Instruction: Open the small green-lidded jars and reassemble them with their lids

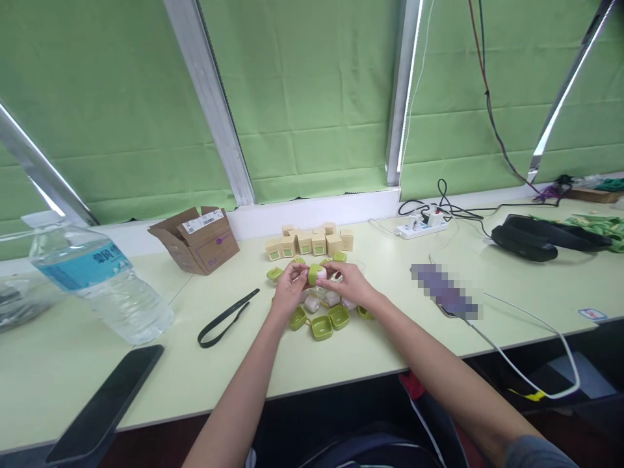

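Between my two hands, a small green-and-white case [313, 274] is held up above the table. My left hand [289, 288] pinches its green side with the fingertips. On the whitish side, the thumb and fingers of my right hand [353, 285] close around it. Just below lie several green square cups [322, 328], hollow side up, some with a small loop. Among them are whitish rounded pieces [312, 303], partly hidden by my hands. More green pieces [274, 273] lie behind and beside my fingers.
Several small tan boxes [305, 243] stand behind my hands. An open cardboard carton [205, 240], a black strap [227, 318], a large water bottle [100, 279] and a black phone [107, 403] are leftward. Rightward are a cabled device [443, 289], a power strip [422, 227] and a black case [524, 238].
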Motion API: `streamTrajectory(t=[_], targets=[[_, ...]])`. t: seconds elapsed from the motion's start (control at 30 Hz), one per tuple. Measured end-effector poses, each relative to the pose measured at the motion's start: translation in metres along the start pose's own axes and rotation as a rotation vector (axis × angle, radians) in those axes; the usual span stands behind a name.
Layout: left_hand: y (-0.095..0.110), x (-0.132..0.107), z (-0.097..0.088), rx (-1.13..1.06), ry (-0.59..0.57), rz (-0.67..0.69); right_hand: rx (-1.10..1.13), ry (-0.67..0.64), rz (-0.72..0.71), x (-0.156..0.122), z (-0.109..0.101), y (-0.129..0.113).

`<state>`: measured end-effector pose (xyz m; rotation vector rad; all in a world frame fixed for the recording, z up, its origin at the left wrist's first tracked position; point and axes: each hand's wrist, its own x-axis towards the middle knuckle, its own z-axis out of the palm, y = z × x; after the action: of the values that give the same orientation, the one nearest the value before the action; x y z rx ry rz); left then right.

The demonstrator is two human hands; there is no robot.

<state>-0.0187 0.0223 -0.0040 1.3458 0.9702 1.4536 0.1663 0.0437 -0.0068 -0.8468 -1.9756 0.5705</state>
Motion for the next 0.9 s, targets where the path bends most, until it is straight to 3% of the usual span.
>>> streamTrajectory(t=[0.1, 0.23, 0.5, 0.9], targets=[[0.0018, -0.0029, 0.0016, 0.047, -0.057, 0.005, -0.025, 0.023, -0.026, -0.0019, -0.0011, 0.0014], [0.0026, -0.0059, 0.0014, 0.283, -0.101, 0.118, -0.053, 0.041, -0.077, -0.0040, -0.0017, 0.0032], [-0.0002, -0.0081, 0.0021, 0.617, -0.028, 0.312, -0.076, 0.105, -0.152, -0.0049, 0.0017, 0.0065], [-0.0017, -0.0096, 0.0030, 0.645, -0.021, 0.311, 0.080, 0.078, -0.136, -0.0041, 0.0044, 0.0038]])
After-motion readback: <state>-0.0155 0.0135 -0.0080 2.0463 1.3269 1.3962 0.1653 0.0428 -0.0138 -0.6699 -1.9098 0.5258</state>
